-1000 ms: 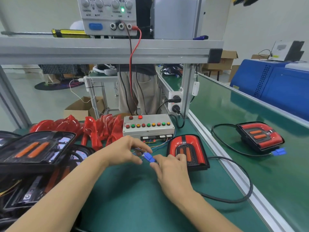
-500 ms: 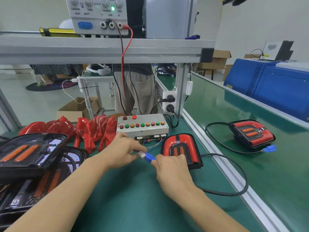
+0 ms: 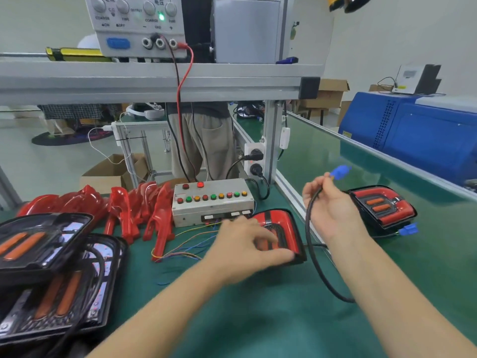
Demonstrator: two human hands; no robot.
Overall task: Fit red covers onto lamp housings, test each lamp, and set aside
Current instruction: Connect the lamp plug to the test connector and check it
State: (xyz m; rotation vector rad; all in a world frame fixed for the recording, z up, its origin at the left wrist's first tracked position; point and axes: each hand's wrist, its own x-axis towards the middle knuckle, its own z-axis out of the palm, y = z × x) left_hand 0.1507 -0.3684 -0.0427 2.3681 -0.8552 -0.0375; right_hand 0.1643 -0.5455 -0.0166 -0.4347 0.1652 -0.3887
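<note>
Left hand (image 3: pixel 247 250): fingers spreading loosely, curling over the near edge of the red-covered black lamp housing (image 3: pixel 282 235), gripping it on the green bench mat (image 3: pixel 258 319).
Right hand (image 3: pixel 331 205): raised, fingers pinching the black round cable (image 3: pixel 311 244) just below its blue plastic connector (image 3: pixel 340 171).
Finished lamp: 1 red-covered lamp (image 3: pixel 382 209) lying on the green conveyor belt (image 3: pixel 335 156), right.
Spare covers: loose red translucent covers (image 3: pixel 124 205) lying left of the grey button test box (image 3: pixel 211 201).
</note>
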